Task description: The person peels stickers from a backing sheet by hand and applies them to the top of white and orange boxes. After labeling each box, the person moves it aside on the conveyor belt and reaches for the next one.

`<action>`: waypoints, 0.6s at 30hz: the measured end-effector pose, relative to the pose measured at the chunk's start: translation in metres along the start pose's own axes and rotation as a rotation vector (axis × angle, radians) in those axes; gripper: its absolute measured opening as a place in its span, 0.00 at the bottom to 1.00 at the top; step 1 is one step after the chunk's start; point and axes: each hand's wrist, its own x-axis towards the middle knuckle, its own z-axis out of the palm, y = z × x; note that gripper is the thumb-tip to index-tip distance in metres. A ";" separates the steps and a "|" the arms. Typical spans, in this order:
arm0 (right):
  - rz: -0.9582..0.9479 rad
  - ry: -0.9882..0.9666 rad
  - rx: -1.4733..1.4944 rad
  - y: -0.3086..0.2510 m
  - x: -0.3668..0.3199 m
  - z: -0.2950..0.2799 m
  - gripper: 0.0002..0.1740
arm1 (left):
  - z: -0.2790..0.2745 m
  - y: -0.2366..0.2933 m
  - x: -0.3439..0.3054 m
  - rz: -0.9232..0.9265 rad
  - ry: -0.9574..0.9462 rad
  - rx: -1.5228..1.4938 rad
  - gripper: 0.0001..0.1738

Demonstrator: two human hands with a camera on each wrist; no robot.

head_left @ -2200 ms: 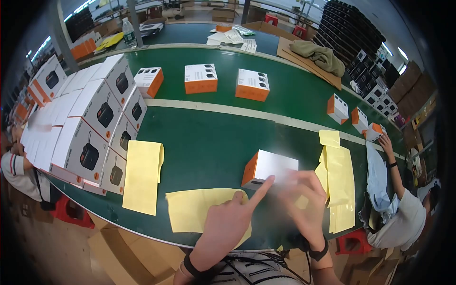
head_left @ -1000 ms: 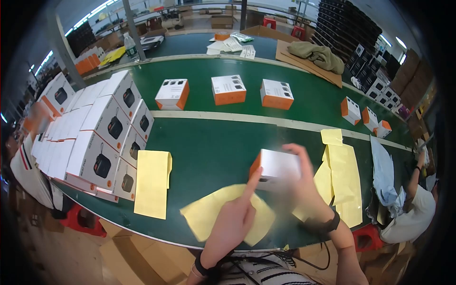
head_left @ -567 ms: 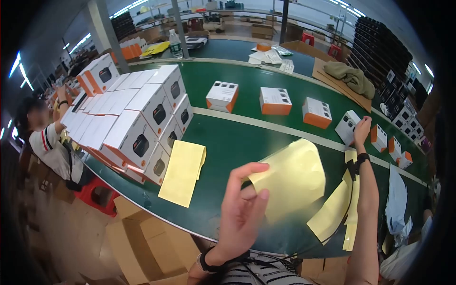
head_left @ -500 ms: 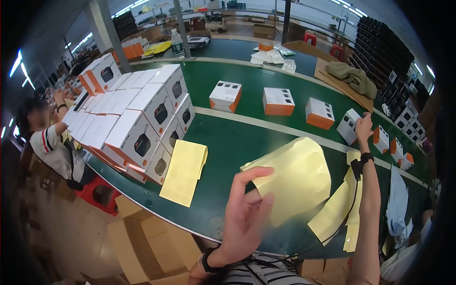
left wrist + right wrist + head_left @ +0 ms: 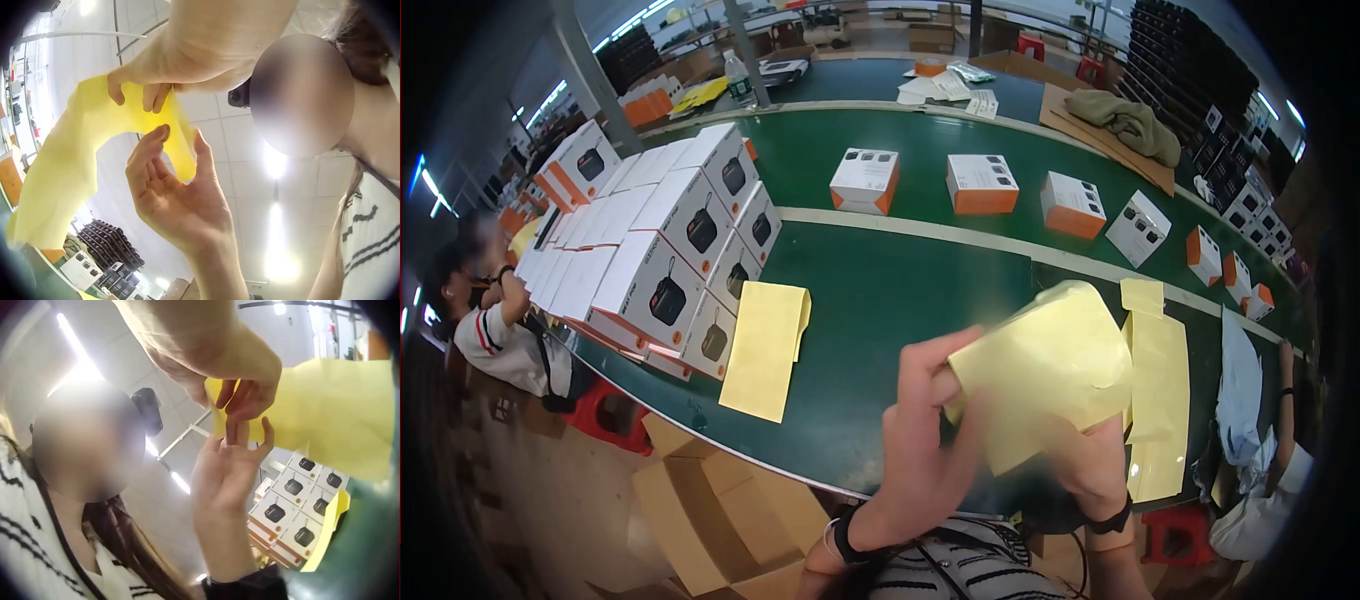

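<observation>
Above the green table, both hands hold a yellow sheet point(image 5: 1055, 360). My left hand point(image 5: 930, 430) grips its left edge, fingers curled round it. At its lower right my right hand point(image 5: 1095, 465) touches the sheet, partly blurred in the head view. The left wrist view has the right hand point(image 5: 187, 200) with thumb and fingertips at the edge of the yellow sheet point(image 5: 62, 162). From the right wrist view, the left hand point(image 5: 228, 475) has its fingers against the sheet point(image 5: 337, 412).
Stacked white-and-orange boxes point(image 5: 650, 260) stand at the left, beside a folded yellow sheet point(image 5: 765, 350). More yellow sheets point(image 5: 1160, 400) lie at the right, near a pale blue bag point(image 5: 1240, 390). Across the divider stands a row of boxes point(image 5: 983, 185). An open carton point(image 5: 730, 510) sits below the table.
My right hand has come back from a box in the far row to the yellow sheet. That box now stands tilted by itself. The sheet has been raised from the table by my left hand.
</observation>
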 end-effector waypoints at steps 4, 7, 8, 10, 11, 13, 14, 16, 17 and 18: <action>-0.098 0.145 -0.010 0.003 -0.008 0.011 0.26 | -0.012 0.024 0.000 0.159 0.081 0.617 0.28; -0.117 0.138 -0.083 0.006 -0.014 0.012 0.26 | -0.021 0.027 -0.004 0.245 0.130 0.926 0.27; -0.111 0.149 -0.034 0.005 -0.017 0.013 0.27 | -0.026 0.029 -0.002 0.352 -0.007 0.899 0.26; -0.109 0.153 0.025 0.007 -0.018 0.018 0.27 | -0.023 0.033 0.006 0.480 -0.080 0.795 0.25; -0.145 0.175 0.077 0.008 -0.020 0.022 0.27 | -0.023 0.033 0.003 0.478 -0.079 0.801 0.25; -0.178 0.199 0.121 0.009 -0.024 0.023 0.27 | -0.023 0.031 -0.003 0.393 -0.134 0.647 0.21; -0.178 0.204 0.077 0.009 -0.027 0.021 0.30 | -0.020 0.034 0.000 0.405 -0.096 0.568 0.19; -0.181 0.215 0.038 0.010 -0.028 0.020 0.33 | -0.021 0.022 -0.005 0.392 -0.086 0.427 0.18; -0.292 0.283 -0.025 0.012 -0.027 0.020 0.38 | -0.021 0.017 -0.007 0.381 -0.075 0.286 0.17; -0.403 0.351 -0.090 0.013 -0.026 0.020 0.43 | -0.020 0.019 -0.008 0.380 -0.076 0.284 0.17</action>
